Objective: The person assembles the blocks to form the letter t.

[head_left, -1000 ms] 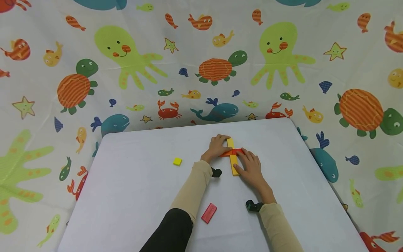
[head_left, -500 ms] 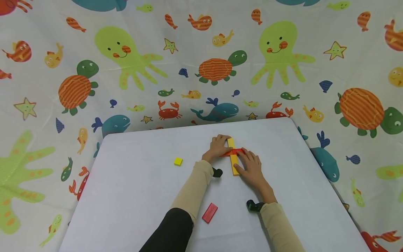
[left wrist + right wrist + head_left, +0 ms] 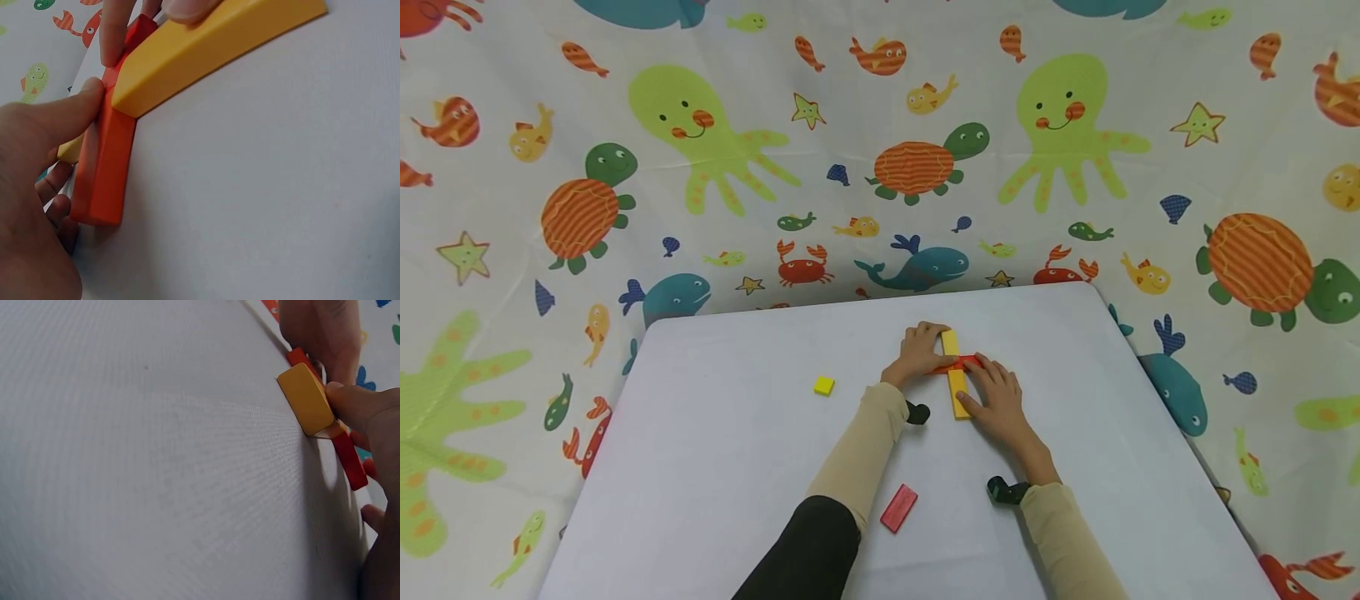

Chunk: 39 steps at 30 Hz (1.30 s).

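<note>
Two yellow blocks and an orange and a red block lie on the table as a cross. My left hand [image 3: 916, 353] is at its far left, thumb against the orange block [image 3: 109, 169] by the centre, with fingers behind it. One finger reaches the outer end of the far yellow block [image 3: 950, 342]. At the near right is my right hand [image 3: 1002, 407]. Its thumb rests on the near yellow block [image 3: 958, 395], and a finger touches the red block [image 3: 350, 461]. In the left wrist view, the near yellow block [image 3: 212, 47] butts against the crossbar. Fingers partly hide the blocks.
A loose dark red block [image 3: 898, 508] lies nearer me, between the forearms. A small yellow square block [image 3: 823, 385] sits to the left on the white table [image 3: 722, 467]. Behind the table hangs a cloth [image 3: 850, 100] printed with sea animals.
Within the cross, the crossbar pieces shift slightly under my fingers. Both hands stay nearly in place, and the loose blocks do not move.
</note>
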Each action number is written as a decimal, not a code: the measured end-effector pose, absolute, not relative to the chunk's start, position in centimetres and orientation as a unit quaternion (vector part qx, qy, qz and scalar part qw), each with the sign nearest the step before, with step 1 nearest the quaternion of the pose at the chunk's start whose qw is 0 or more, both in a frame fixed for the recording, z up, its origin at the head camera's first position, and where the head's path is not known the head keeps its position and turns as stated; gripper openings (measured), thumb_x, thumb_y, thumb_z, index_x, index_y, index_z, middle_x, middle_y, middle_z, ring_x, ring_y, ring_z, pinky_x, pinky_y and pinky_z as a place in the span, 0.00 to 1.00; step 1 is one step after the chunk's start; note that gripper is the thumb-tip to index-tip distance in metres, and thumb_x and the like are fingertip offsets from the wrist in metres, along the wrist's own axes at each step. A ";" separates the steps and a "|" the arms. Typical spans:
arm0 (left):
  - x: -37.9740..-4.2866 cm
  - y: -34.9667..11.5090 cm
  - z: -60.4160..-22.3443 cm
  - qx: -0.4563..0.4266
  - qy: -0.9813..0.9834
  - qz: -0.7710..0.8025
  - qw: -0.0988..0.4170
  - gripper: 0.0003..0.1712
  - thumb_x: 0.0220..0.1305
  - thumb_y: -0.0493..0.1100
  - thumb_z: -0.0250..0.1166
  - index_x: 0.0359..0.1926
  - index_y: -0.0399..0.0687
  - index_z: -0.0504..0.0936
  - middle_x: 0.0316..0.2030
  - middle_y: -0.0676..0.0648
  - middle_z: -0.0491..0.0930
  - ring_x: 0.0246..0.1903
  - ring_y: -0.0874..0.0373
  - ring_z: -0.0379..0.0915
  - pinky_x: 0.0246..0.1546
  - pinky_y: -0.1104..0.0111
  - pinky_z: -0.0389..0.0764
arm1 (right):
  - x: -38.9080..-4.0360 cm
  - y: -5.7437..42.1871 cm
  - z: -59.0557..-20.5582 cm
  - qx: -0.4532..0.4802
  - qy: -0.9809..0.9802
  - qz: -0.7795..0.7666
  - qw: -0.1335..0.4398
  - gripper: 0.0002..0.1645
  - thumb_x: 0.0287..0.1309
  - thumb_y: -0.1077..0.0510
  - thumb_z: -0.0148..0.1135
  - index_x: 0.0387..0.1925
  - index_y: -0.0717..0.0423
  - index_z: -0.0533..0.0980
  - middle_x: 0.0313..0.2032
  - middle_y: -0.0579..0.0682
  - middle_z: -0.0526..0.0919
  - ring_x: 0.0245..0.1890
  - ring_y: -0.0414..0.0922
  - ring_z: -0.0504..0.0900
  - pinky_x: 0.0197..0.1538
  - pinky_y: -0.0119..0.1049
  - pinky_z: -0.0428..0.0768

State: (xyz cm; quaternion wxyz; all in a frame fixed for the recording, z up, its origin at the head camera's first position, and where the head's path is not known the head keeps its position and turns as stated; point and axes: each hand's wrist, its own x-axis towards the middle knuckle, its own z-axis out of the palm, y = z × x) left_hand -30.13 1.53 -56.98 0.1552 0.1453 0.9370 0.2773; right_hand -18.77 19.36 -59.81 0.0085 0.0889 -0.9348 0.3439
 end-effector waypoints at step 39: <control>-29.7 0.5 -55.8 0.204 0.932 0.235 0.186 0.55 0.59 0.65 0.73 0.81 0.57 0.58 0.78 0.43 0.58 0.75 0.43 0.53 0.77 0.48 0.63 | -15.0 17.4 -57.4 0.109 -0.910 0.389 0.092 0.30 0.69 0.59 0.65 0.70 0.55 0.73 0.73 0.61 0.70 0.74 0.65 0.63 0.73 0.67 0.67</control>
